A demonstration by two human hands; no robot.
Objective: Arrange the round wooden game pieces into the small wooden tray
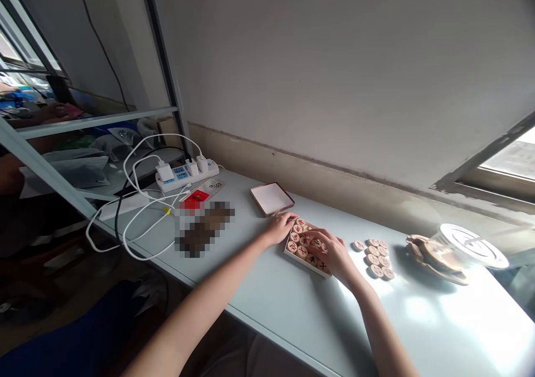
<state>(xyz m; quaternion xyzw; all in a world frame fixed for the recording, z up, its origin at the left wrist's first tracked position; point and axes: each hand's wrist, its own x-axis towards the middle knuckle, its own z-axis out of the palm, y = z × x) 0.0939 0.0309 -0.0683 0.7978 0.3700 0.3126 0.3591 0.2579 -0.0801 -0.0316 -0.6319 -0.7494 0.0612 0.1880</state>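
Note:
A shallow box (292, 253) holding round wooden chess pieces marked in red and black lies on the pale table (259, 288). My left hand (279, 226) rests with curled fingers against the box's left edge. My right hand (332, 253) lies over the box's right part, fingertips bent down onto the pieces (301, 238); whether it pinches one is hidden. Several more pieces (376, 257) lie in rows just right of that hand. The box lid (272, 198) sits upturned behind the box.
A power strip (186, 172) with white cables (137, 210) and a red card (195, 197) lie at the left. Wooden bowls (434, 254) and a clear lid (470, 244) stand at the right, near a window. A wall runs behind the table.

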